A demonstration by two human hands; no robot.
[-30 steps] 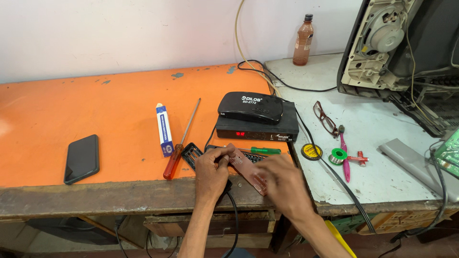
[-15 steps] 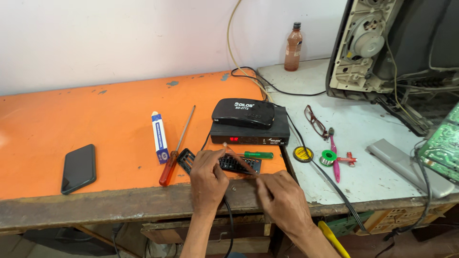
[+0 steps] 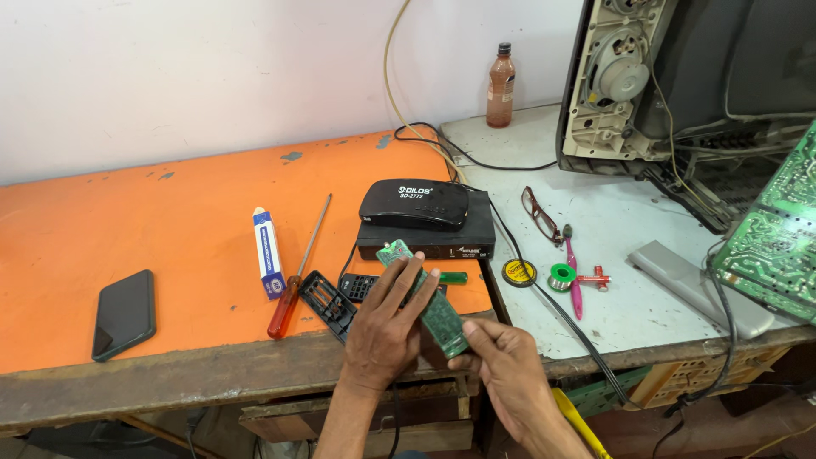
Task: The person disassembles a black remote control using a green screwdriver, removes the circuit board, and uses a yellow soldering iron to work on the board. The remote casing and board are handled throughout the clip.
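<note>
Risk of a slip: long green circuit board [image 3: 429, 297] pinched between left hand [image 3: 384, 327] around its middle and right hand [image 3: 503, 367] at its lower end, hanging over bench [image 3: 170, 246] edge, apt to drop floorward if either grip loosens.

Your left hand [image 3: 384, 333] and right hand [image 3: 503, 365] are both bare: no gloves, rings, watch or wristband show. Your forearms are uncovered too, with no sleeve in view on either one as they rise from below the worn wooden front edge of the orange-topped workbench [image 3: 195, 365].
</note>
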